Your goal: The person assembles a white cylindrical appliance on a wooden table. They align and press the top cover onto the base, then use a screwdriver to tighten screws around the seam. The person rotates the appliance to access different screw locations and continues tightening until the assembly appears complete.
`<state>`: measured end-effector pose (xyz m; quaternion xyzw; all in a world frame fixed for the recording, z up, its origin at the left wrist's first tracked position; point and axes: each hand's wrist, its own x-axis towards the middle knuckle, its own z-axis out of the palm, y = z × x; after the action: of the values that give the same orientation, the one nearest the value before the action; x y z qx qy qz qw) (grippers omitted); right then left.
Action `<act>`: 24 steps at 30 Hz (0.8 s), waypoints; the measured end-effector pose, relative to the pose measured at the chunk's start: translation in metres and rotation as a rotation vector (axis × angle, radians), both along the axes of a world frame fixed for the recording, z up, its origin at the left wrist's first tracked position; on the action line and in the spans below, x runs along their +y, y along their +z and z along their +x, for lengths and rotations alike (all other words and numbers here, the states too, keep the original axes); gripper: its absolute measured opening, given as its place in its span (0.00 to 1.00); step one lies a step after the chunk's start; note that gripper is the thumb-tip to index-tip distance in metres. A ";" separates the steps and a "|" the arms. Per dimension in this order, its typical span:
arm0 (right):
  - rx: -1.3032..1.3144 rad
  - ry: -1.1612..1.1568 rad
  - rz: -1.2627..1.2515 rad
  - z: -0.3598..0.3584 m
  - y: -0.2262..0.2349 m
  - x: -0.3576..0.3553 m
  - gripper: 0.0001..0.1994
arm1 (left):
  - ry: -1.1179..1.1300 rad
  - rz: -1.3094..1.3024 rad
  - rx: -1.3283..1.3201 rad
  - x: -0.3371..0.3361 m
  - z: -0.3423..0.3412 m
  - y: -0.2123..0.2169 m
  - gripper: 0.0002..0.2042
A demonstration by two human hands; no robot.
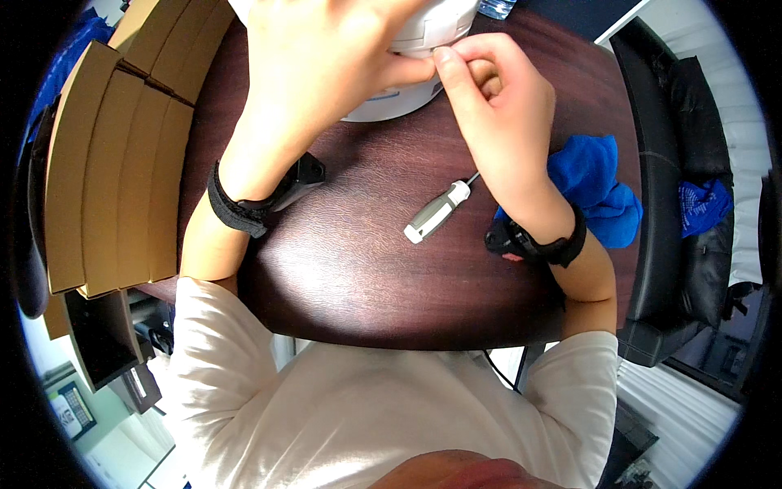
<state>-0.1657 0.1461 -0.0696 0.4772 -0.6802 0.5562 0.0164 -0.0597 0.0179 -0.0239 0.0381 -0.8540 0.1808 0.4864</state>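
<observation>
A white rounded appliance (423,33) stands at the far side of the table, its top cut off by the picture's upper edge. My left hand (326,57) grips it from the left, thumb stretched along a seam in its casing; the other fingers are mostly out of the picture. At the same seam, my right hand (509,90) is closed in a pinch, thumb and forefinger meeting beside the left thumb. Whatever may be between those fingertips is too small to tell. A screwdriver (438,213) with a grey and white handle lies below the right hand, its shaft pointing toward the wrist.
A crumpled blue cloth (599,187) lies right of my right wrist on the dark wooden table (350,277). Cardboard boxes (122,171) line the left side. Beyond the table's right edge is a black sofa (676,204) with a blue bundle (705,207) on it.
</observation>
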 end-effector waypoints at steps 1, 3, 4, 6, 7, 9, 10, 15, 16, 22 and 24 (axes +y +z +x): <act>0.124 -0.055 0.008 0.001 0.001 0.002 0.06 | 0.002 -0.010 -0.001 -0.001 0.000 0.000 0.27; 0.337 -0.056 -0.077 -0.004 0.000 0.000 0.06 | 0.017 -0.041 -0.008 -0.004 -0.001 0.000 0.28; 0.445 -0.057 -0.119 -0.007 -0.001 0.000 0.06 | 0.017 -0.043 -0.007 -0.004 -0.001 0.000 0.28; 0.611 -0.070 -0.099 -0.011 0.004 0.002 0.06 | 0.003 -0.025 0.004 -0.002 -0.001 0.000 0.28; 0.694 -0.076 -0.088 -0.012 0.006 0.003 0.06 | -0.004 -0.017 0.009 -0.002 0.000 0.000 0.28; 0.736 -0.085 -0.110 -0.014 0.003 0.002 0.06 | -0.012 -0.010 0.015 -0.002 0.000 -0.001 0.28; 0.757 -0.090 -0.121 -0.014 0.002 0.002 0.06 | -0.014 -0.013 0.018 -0.002 0.000 -0.001 0.28; 0.364 -0.050 -0.106 -0.005 -0.005 -0.002 0.06 | 0.030 -0.030 -0.025 -0.003 0.000 -0.002 0.29; 0.272 -0.037 -0.094 -0.003 -0.005 -0.003 0.06 | 0.047 -0.026 -0.043 -0.003 0.001 -0.002 0.29; -0.057 0.047 -0.073 -0.002 -0.003 -0.004 0.07 | 0.053 -0.043 -0.060 0.005 0.001 0.006 0.28; -0.011 0.019 -0.079 0.000 -0.003 -0.004 0.07 | 0.005 -0.037 -0.006 0.000 0.000 0.001 0.28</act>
<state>-0.1657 0.1425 -0.0726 0.4795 -0.6532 0.5854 0.0262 -0.0601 0.0180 -0.0228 0.0309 -0.8517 0.1980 0.4842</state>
